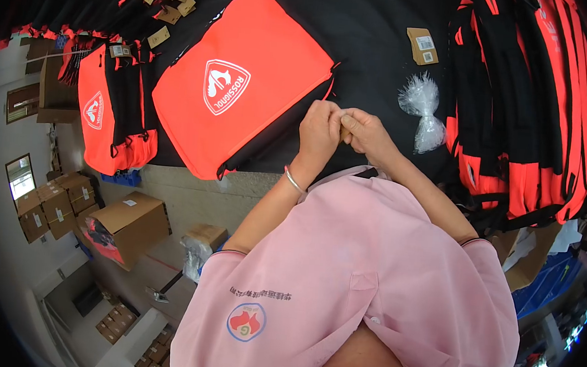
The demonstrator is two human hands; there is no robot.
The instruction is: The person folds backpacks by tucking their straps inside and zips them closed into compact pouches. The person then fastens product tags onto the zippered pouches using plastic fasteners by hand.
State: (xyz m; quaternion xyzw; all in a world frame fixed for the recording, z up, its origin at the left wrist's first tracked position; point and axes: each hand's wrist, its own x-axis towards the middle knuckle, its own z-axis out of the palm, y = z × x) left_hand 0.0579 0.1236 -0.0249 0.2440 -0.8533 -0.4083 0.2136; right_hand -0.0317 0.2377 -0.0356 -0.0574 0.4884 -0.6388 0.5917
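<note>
My left hand and my right hand meet at the near edge of the black-covered table, fingers pinched together. Between them shows a sliver of a brown paper hang tag, mostly hidden by the fingers. Just beyond and left of my hands lies a flat red-orange bag with a white Rossignol logo and black edges. To the right, a bundle of clear plastic tag loops is gathered tight at its middle. Another brown hang tag with white labels lies above that bundle.
Stacked red and black bags fill the table's right side. Another logo bag stands at the left edge, below many tagged bags. On the floor at left are an open carton and stacked boxes.
</note>
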